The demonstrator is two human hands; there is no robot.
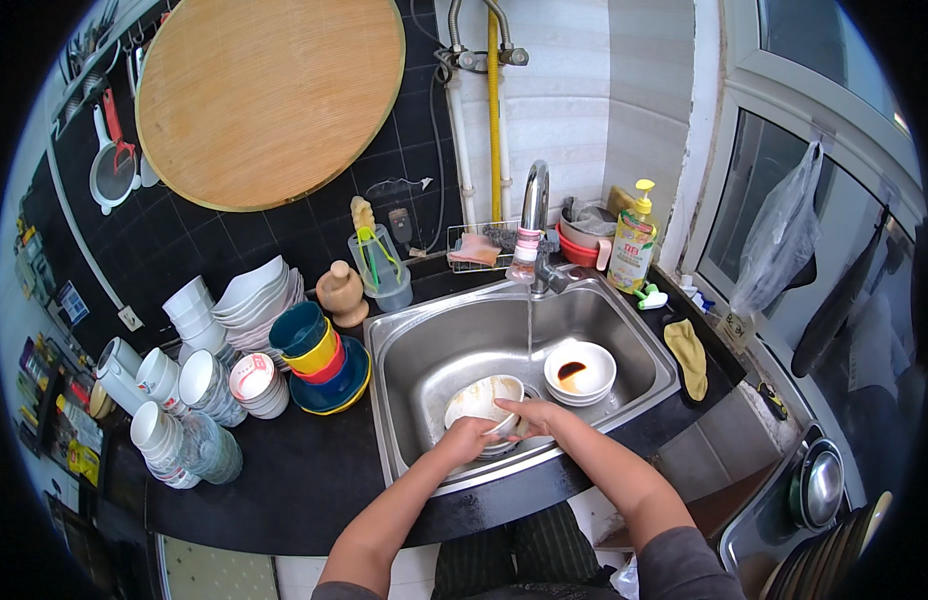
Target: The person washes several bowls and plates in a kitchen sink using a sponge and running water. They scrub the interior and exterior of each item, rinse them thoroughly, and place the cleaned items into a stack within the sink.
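Observation:
Both hands are low in the stainless steel sink (434,330), holding one white bowl (475,397) tilted, with brownish residue inside. My left hand (467,439) grips its near rim, and my right hand (531,418) has its thumb over the right rim. Beneath this bowl, other dishes show only partly. To the right stands a stack of white bowls (581,371), the top one with dark brown liquid in it. Water runs from the chrome faucet (537,195) into the sink behind the hands.
Left on the black counter (306,480) stand stacked white bowls (257,382), coloured bowls (306,337), cups and a wooden mortar (342,292). Behind the sink's right corner are a yellow dish soap bottle (632,244) and a red basin (580,247). A yellow cloth (686,360) lies right of the sink.

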